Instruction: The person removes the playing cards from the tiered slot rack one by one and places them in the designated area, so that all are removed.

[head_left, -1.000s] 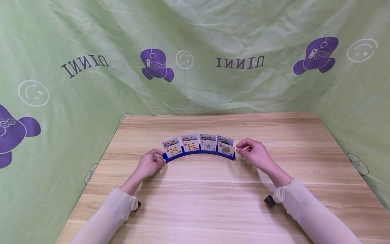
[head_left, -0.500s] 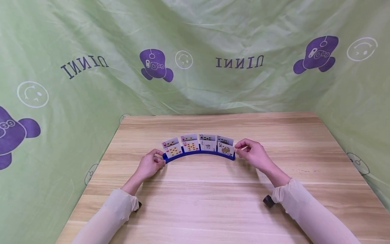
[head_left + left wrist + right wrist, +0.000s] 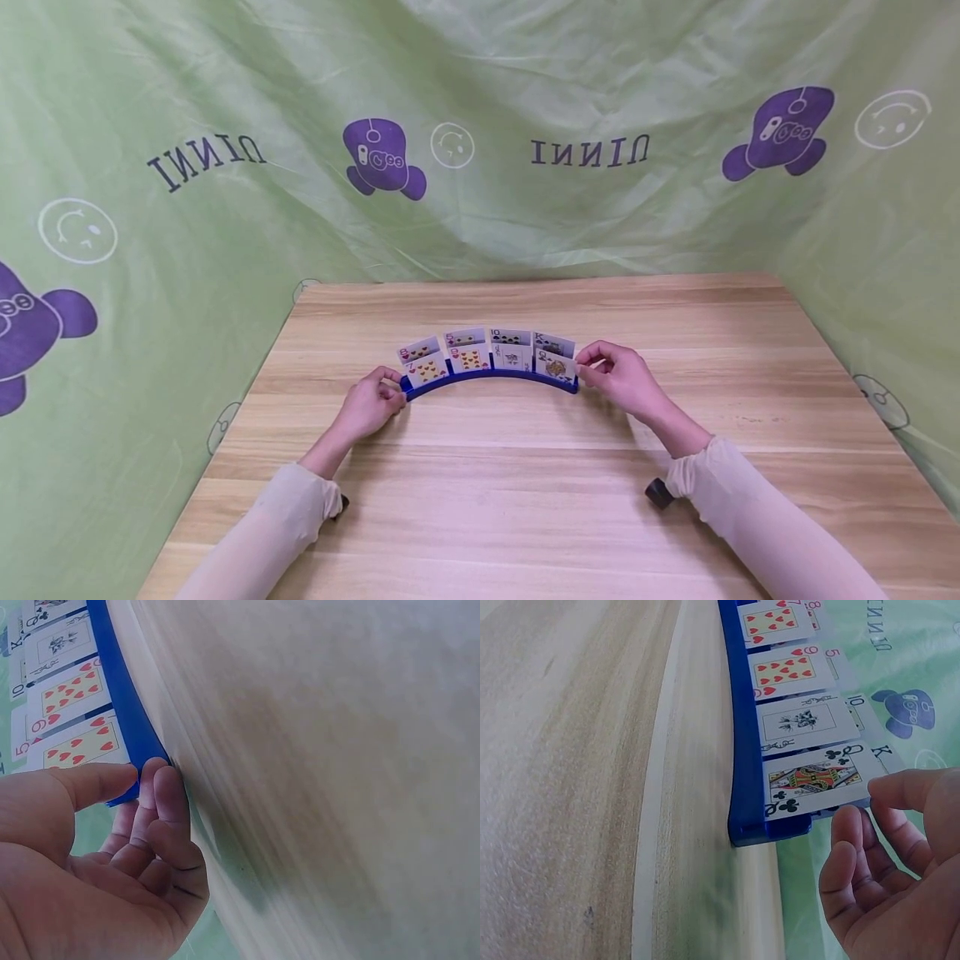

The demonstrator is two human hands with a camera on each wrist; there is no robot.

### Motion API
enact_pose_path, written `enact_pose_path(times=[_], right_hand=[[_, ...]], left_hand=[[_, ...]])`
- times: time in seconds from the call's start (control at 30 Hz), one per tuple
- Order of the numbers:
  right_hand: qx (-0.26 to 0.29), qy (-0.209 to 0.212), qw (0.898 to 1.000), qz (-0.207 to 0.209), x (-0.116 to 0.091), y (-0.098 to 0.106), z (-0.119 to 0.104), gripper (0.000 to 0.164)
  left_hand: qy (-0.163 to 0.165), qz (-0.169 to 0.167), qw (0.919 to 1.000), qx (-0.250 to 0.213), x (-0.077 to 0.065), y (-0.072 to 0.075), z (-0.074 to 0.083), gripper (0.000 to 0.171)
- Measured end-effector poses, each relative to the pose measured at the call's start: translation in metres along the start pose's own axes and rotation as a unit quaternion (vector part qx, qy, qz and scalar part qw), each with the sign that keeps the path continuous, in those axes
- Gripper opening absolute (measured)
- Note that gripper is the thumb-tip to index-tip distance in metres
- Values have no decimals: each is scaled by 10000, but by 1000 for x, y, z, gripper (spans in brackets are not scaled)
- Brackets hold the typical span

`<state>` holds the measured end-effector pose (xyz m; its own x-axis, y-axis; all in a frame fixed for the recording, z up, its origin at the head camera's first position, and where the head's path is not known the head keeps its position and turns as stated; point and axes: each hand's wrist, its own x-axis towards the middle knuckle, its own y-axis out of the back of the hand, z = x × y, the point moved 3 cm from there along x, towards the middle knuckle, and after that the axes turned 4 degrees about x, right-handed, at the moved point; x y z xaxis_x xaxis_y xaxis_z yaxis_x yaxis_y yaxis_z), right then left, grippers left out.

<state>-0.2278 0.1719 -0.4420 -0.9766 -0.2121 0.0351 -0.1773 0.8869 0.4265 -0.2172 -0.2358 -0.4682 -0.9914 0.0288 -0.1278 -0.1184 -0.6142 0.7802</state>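
Observation:
A curved blue playing card holder [image 3: 491,374] stands on the table with two rows of upright cards. My left hand [image 3: 369,406] pinches its left end between thumb and fingers; in the left wrist view the thumb [image 3: 112,782] lies at the tip of the blue rail [image 3: 135,739]. At the other end my right hand [image 3: 622,379] pinches the outer top corner of the queen of clubs [image 3: 815,780], which stands in the front row. Left of it are the joker [image 3: 802,722], the nine of hearts [image 3: 786,673] and the seven of hearts [image 3: 426,370].
Behind the front row stand an eight [image 3: 417,348], a five [image 3: 466,337], a ten [image 3: 512,337] and a king [image 3: 553,343]. The wooden table [image 3: 495,500] ends at a green printed cloth [image 3: 480,225] at the back and sides.
My right hand has shifted slightly left, its fingertips coming onto the edge of the queen of clubs. The left hand and the holder look unchanged.

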Motion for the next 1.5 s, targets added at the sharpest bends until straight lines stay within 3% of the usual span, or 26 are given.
enact_pose_path(times=[0.5, 1.1, 1.5], right_hand=[[-65, -47, 10000, -4, 1, 0, -3, 12], [-138, 49, 9995, 280, -1, 18, -11, 16], [26, -101, 9995, 312, -4, 30, -12, 19]], left_hand=[[-34, 31, 10000, 19, 0, 0, -1, 28], [9, 58, 9999, 92, 0, -1, -1, 29], [-41, 107, 9996, 265, 0, -1, -1, 28]])
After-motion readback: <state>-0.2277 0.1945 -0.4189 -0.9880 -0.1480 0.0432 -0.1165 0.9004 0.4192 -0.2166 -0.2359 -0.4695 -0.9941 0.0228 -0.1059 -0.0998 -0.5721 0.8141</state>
